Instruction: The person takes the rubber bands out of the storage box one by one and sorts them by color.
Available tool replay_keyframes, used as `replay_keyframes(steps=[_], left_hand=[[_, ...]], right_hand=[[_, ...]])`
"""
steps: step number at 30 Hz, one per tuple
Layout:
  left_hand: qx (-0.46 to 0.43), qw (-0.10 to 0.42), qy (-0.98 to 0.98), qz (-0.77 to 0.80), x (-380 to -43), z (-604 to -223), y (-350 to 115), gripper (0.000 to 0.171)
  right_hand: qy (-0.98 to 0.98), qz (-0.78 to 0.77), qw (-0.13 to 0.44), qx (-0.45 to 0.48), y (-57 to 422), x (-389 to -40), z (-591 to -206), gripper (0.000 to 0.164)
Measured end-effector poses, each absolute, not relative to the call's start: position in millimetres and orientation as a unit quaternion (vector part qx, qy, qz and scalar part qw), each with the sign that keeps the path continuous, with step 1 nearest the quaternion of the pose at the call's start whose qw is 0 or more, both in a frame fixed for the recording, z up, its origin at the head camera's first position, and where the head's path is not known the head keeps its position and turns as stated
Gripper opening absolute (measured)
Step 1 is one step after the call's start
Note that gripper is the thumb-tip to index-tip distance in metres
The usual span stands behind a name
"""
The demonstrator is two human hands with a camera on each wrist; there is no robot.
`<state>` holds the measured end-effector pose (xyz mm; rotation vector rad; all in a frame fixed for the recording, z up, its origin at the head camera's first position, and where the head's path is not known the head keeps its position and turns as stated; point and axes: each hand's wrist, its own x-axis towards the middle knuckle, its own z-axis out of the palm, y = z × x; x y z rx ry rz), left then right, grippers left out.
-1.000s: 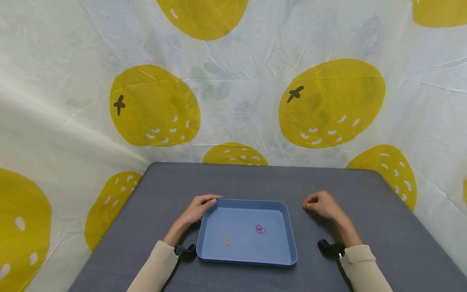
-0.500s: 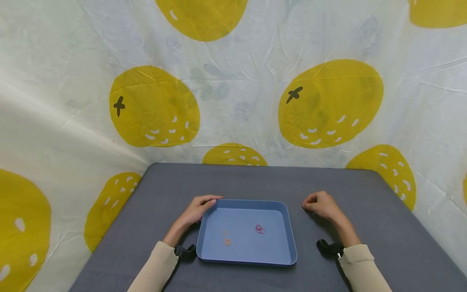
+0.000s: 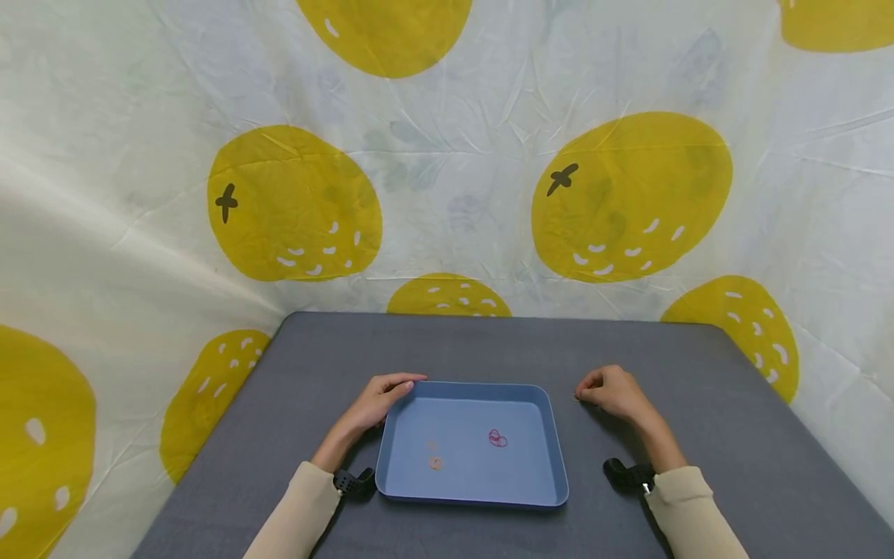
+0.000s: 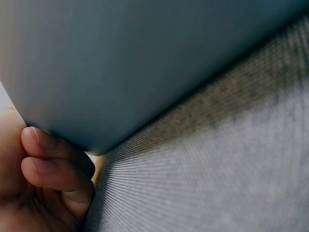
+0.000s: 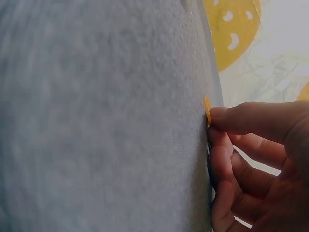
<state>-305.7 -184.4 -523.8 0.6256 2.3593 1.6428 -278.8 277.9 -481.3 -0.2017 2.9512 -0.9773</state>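
Observation:
My left hand (image 3: 379, 402) grips the far left corner of a blue tray (image 3: 475, 491), its thumb at the rim. In the left wrist view the curled fingers (image 4: 58, 174) lie against the tray's outer wall (image 4: 145, 63). Inside the tray are a few pink rubber bands (image 3: 497, 439) toward the right and pale orange bands (image 3: 436, 463) toward the left. To the right of the tray, my right hand (image 3: 616, 393) pinches a small yellow-orange rubber band (image 5: 207, 110) low at the tabletop. The band is mostly hidden by the fingers in the head view.
A grey cloth-covered table (image 3: 489, 349) bears the tray. Behind and to the left hangs a white curtain (image 3: 454, 194) printed with yellow fruit. Black wrist cameras sit on the left wrist (image 3: 355, 483) and the right wrist (image 3: 628, 475).
My right hand has shifted very slightly left, toward the tray. The left hand, the tray and the bands in it look the same.

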Motion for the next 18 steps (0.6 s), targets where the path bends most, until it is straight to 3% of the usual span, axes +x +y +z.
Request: replay_keyframes(steps=[18], left_hand=[[0.215, 0.102, 0.795, 0.558, -304.5, -523.0, -184.2, 0.036]], right_hand=[[0.923, -0.378, 0.021, -0.063, 281.3, -278.1, -481.0, 0.015]])
